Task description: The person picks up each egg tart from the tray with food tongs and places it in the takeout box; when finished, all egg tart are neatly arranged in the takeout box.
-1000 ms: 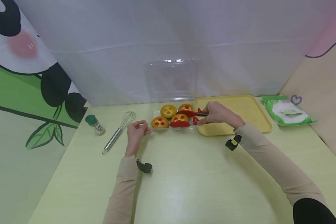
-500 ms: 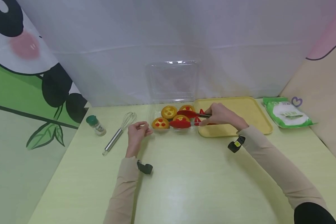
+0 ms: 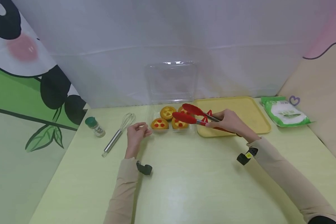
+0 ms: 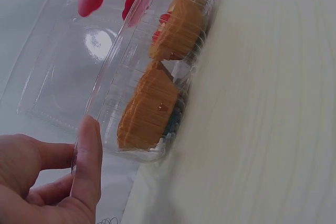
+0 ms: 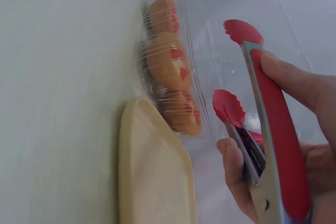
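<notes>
A clear plastic clamshell box [image 4: 107, 85] holds several round golden tarts [image 3: 160, 123], most of them dotted with red. Its lid [image 3: 172, 81] stands raised at the back. My left hand [image 3: 136, 135] pinches the box's left rim between thumb and fingers. In my right hand [image 3: 229, 122] I grip a pair of red-tipped tongs [image 5: 278, 135] by their arms. The tong tips are spread and hold nothing, hovering over the right part of the box. They cover part of the back right tart in the head view.
A yellow tray [image 3: 246, 115] lies right of the box, with small red pieces [image 3: 208, 113] seen behind the tongs. Further right is a green and white bag [image 3: 287, 112]. A whisk [image 3: 118, 134] and a green-capped shaker [image 3: 95, 127] lie at the left.
The tongs have come up off the front right tart and moved back to the right with my right hand, leaving the tart in the box. My left hand stays at the rim.
</notes>
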Demonstrator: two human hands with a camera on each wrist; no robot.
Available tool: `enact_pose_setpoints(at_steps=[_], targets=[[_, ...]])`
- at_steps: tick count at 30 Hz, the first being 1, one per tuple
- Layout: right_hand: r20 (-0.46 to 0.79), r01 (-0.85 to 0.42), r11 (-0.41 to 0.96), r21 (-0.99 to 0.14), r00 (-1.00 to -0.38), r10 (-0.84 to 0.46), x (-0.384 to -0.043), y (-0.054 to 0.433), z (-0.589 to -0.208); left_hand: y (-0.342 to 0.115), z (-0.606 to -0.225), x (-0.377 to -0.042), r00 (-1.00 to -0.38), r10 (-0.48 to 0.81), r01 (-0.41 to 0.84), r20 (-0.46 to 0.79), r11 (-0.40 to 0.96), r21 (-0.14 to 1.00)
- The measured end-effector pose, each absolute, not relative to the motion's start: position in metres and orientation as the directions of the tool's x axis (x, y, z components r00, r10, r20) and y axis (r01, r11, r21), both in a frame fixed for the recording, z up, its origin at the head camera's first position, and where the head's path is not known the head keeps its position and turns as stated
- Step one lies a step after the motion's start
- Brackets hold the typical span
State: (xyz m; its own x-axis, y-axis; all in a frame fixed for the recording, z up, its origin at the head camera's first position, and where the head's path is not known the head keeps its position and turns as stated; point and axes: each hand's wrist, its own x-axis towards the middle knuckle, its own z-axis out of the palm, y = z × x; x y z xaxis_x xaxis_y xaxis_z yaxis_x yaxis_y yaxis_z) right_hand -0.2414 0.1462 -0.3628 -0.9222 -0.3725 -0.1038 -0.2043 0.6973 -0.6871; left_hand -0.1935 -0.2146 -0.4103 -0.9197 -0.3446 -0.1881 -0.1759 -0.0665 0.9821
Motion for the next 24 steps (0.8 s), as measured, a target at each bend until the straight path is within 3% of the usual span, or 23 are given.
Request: enact_pose_setpoints(at_steps=[8, 24], targets=[[-0.108, -0.118, 0.708, -0.696, -0.958, -0.265, -0.206, 0.196, -0.366, -0.214, -0.407, -0.192, -0.916, -0.345, -0.196, -0.204, -0.058, 0.979], [-0.116, 0.085, 0.811, -0.578, -0.993, 0.022, -0.119, 0.311, -0.376, -0.216, -0.407, -0.193, -0.922, -0.325, -0.201, -0.211, -0.063, 0.977]])
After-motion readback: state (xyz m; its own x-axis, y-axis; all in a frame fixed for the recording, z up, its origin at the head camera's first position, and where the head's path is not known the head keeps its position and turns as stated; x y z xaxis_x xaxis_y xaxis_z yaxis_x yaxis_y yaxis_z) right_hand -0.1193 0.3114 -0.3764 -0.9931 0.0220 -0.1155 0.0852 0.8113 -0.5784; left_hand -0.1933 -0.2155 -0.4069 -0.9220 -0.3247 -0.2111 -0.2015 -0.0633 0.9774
